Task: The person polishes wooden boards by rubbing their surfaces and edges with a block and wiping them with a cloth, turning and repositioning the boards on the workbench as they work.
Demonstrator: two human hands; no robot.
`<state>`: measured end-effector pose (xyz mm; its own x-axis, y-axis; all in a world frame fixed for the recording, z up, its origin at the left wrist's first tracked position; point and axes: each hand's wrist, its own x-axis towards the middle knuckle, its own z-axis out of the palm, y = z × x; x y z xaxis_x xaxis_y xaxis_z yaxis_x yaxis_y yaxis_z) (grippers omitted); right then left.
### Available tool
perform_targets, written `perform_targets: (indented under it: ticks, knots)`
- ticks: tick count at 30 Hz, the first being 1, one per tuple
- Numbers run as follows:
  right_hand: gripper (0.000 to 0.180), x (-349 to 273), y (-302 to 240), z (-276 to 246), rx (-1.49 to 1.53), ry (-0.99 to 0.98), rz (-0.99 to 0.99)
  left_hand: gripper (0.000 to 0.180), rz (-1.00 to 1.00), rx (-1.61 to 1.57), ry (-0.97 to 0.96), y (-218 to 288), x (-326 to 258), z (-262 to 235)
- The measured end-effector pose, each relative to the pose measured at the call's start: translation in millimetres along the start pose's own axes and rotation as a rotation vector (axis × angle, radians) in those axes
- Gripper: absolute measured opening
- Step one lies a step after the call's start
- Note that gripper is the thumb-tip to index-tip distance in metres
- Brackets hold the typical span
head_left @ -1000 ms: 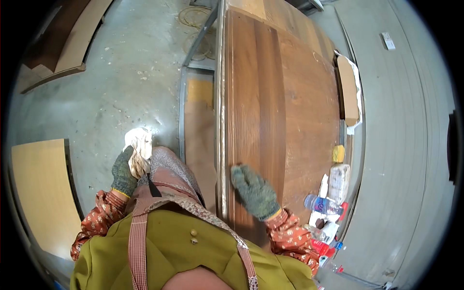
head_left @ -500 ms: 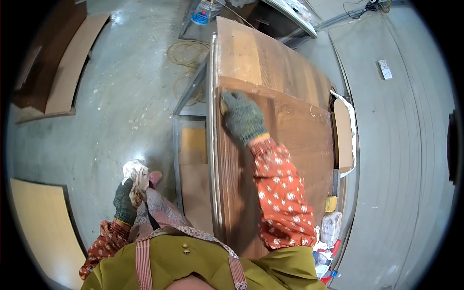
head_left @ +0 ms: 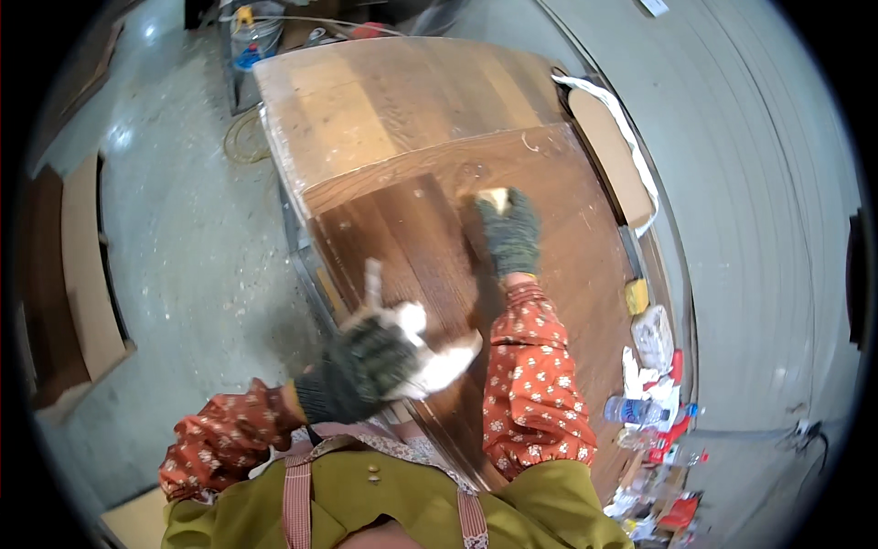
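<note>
A dark brown wooden panel (head_left: 393, 224) lies on a wider wood-grain tabletop (head_left: 567, 229). My right hand (head_left: 509, 236), in a grey-green knit glove, is closed round a small pale yellow block (head_left: 495, 199) beside the panel's right edge. Whether the block is a sponge or a sanding block I cannot make out. Over the near left part of the panel, my left hand (head_left: 361, 361) in a dark glove grips a bunched white cloth (head_left: 444, 368). Motion blurs this hand and the cloth, and I cannot tell whether the cloth touches the wood.
Along the right edge sit a yellow sponge (head_left: 637, 296), a wrapped clear package (head_left: 652, 337) and several plastic bottles (head_left: 636, 410). A cardboard-lined tray (head_left: 608, 156) is further up. A bucket (head_left: 259, 35) stands beyond the far left corner; cardboard (head_left: 87, 265) stands on the left floor.
My left hand has come up from beside my leg to over the panel with the cloth. My right hand has moved from the panel's left edge to its right. The view has shifted.
</note>
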<state>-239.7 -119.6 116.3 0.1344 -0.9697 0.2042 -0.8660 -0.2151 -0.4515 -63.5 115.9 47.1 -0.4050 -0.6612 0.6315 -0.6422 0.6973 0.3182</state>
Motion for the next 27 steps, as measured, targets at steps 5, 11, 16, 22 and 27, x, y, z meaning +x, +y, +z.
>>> perform_targets:
  ticks: [5, 11, 16, 22, 27]
  knots:
    - [0.054, -23, 26, 19, 0.048, 0.161, -0.048, 0.036, 0.136, -0.2, -0.104, -1, 42, 33]
    - [0.05, -183, 82, -51, 0.44, 0.413, 0.37, 0.04, 0.069, 0.307, -0.106, -149, 62, 5]
    - [0.055, -351, 145, -71, 0.456, 0.818, 0.611, 0.034, -0.305, 0.18, -0.258, -169, 141, 11]
    - [0.055, -362, 136, -79, 0.418, 0.776, 0.664, 0.038, -0.178, 0.361, -0.191, -177, 140, 57]
    - [0.061, -358, 135, -76, 0.388, 0.826, 0.695, 0.041, -0.5, 0.321, -0.212, -239, 156, 37]
